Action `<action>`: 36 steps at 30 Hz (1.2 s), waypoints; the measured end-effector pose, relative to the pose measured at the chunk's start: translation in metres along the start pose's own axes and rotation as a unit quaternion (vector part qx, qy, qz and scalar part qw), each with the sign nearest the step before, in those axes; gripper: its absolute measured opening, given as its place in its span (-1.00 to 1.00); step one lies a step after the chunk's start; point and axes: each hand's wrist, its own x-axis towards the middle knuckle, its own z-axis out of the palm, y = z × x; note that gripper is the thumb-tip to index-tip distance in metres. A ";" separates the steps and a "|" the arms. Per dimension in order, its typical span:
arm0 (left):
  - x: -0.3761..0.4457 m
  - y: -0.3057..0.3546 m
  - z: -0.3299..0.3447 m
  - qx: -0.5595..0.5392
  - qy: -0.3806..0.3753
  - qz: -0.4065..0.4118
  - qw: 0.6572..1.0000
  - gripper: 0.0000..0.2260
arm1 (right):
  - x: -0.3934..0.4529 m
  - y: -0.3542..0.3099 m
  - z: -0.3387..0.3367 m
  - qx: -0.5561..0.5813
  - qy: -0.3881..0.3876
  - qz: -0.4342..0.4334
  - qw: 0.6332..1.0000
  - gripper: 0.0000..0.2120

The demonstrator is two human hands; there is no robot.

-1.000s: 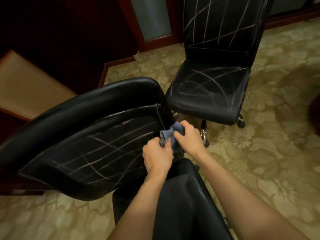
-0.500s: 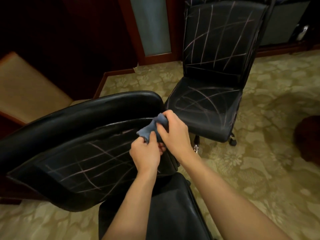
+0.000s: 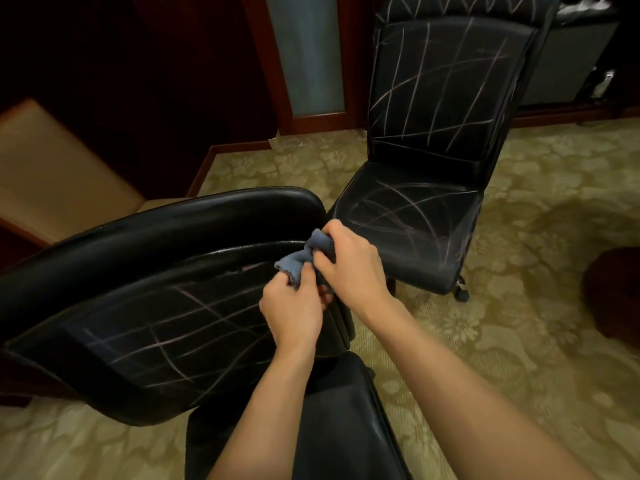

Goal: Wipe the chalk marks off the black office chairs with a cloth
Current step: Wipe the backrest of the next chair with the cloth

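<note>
While both hands are busy with the cloth [image 3: 304,256], no wiping is going on. The left hand [image 3: 292,311] pinches one end of it, with its fingers curled round the blue fabric. The right hand [image 3: 351,268] grips the other end in a tight fist. I think the person holds it with both hands to bunch or fold it, so it makes a good pad for rubbing.

The cloth sits up in the air, just above the right edge of the near chair [image 3: 166,306]. This chair is turned so its back faces the person, which puts the marks [image 3: 194,327] within easy reach. Pale chalk lines cross all over that back. None look rubbed away yet, so the job seems to be near its start.

A far chair [image 3: 426,140] stands past the hands, on the carpet [image 3: 519,341]. Its back and seat both have chalk lines too. It stands close by, likely so the person can get to it after the near one.

Next, one hand should press the cloth flat on the lines and rub. Smooth black covers like this should wipe clean easily, but chalk dust could smear if the cloth gets dirty.
</note>
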 end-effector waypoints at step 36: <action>-0.014 -0.041 -0.002 -0.062 0.020 -0.042 0.997 -0.88 | -0.012 0.023 0.028 0.078 -0.032 -0.010 0.996 -0.81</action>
